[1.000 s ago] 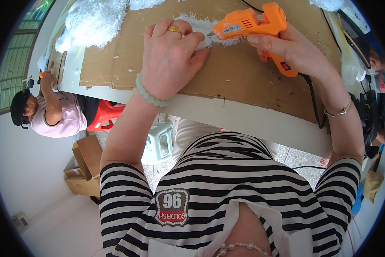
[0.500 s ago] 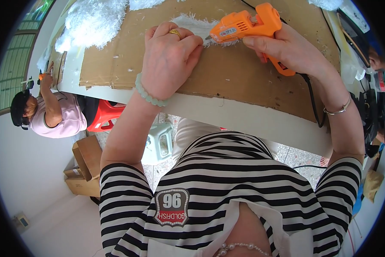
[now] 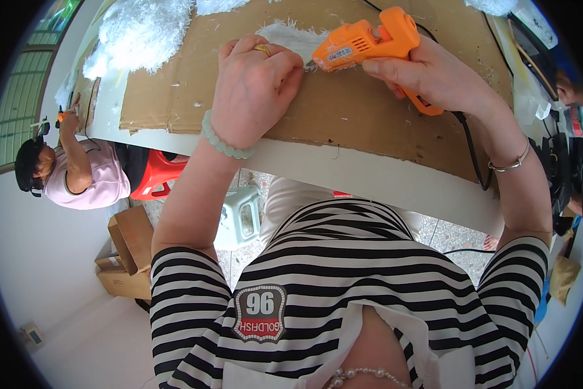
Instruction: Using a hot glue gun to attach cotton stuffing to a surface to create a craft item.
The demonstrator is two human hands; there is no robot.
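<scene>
Below the near edge of the worktop (image 3: 369,180), a pale plastic stool (image 3: 249,217) is standing. A black cord (image 3: 472,149) is trailing across the cardboard sheet (image 3: 369,120) from an orange glue gun (image 3: 363,45), which the right hand (image 3: 440,74) is gripping, its front end pointing at a white fuzzy cloth (image 3: 291,37). The left hand (image 3: 256,91) is pinching that cloth on the cardboard sheet, blocking part of it from view. White fluff (image 3: 136,35) is lying beyond, leftward; farther off, a co-worker (image 3: 87,172) is sitting.

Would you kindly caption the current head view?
Left hand at white fabric, right hand holding an orange glue gun, over cardboard.
</scene>
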